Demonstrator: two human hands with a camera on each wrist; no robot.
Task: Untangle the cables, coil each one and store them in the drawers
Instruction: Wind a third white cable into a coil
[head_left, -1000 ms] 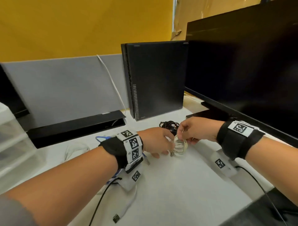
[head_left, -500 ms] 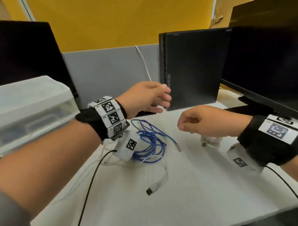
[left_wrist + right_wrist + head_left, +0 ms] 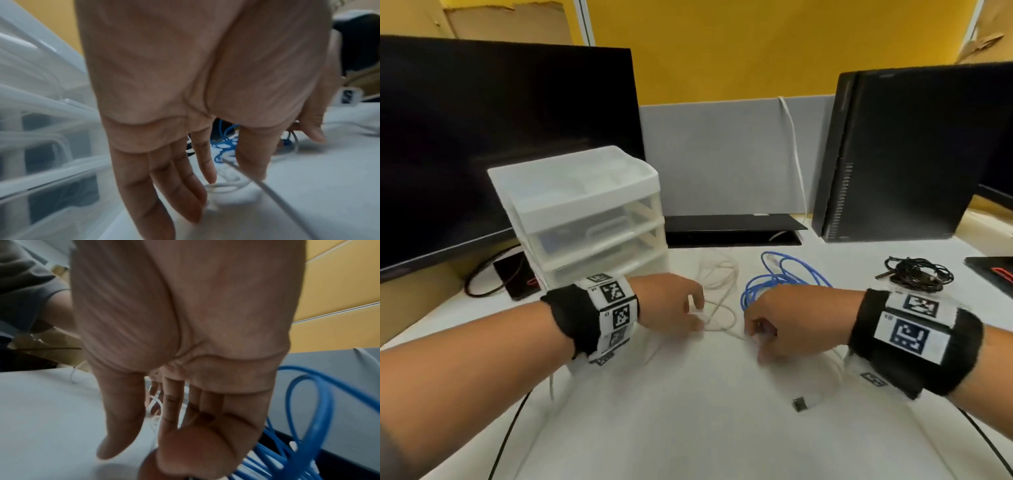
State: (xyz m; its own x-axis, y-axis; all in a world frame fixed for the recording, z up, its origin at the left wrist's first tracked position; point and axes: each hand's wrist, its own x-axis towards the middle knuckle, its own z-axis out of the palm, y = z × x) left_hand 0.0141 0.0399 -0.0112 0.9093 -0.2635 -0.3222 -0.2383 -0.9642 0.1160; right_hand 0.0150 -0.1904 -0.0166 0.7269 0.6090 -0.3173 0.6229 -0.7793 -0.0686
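White table (image 3: 688, 428) below: the left hand (image 3: 671, 305), fingers loosely extended, and the right hand (image 3: 784, 325), grip unclear, meet the white cable (image 3: 717, 308) beside the blue cable (image 3: 784, 277); pulling may snag their overlapping loops, dragging both from the drawers (image 3: 585, 219)

Changes since 1.0 s ago:
- Left hand (image 3: 671, 305): off the small clear coil, raised 0.5 s ago, now low over the white cable (image 3: 717, 313), fingers extended.
- Right hand (image 3: 787, 325): off the same coil, now at the white cable just before the blue cable (image 3: 784, 281); grip unclear.
- View: swung left; drawer unit (image 3: 585, 212) now central.
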